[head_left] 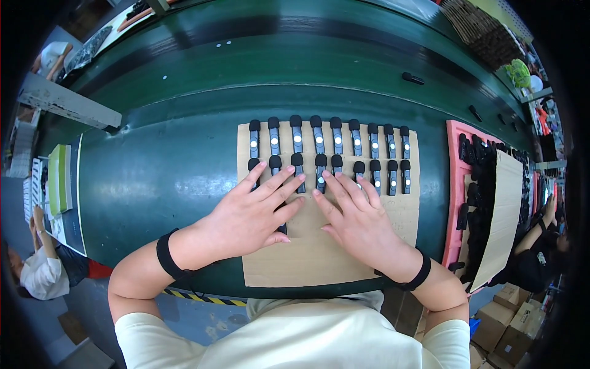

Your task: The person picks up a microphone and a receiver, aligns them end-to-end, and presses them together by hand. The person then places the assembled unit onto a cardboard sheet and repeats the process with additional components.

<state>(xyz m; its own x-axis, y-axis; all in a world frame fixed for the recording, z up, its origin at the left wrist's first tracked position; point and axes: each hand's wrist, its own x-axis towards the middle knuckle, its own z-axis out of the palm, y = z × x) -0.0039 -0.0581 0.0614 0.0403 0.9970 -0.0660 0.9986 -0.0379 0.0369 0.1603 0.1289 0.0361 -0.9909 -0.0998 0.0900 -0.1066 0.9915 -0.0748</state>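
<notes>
Small black clip-on microphones with foam tops lie in two rows on a brown cardboard sheet (326,264). Each microphone (297,136) in the far row has a pale round dot. My left hand (249,215) is spread flat, its fingertips at the left part of the near row and partly covering it. Beneath its thumb side shows a dark piece (282,228), mostly hidden. My right hand (359,218), also with fingers stretched out, reaches the middle of that row, beside a microphone (321,175). Neither hand grips anything. Dark bands circle both wrists.
The sheet lies on a green workbench (160,178). At right, a pink tray (452,190) holds many black microphones and an upright cardboard piece (501,215). Loose microphones (413,78) lie on the far green surface. People work at both sides; cartons (522,326) stand lower right.
</notes>
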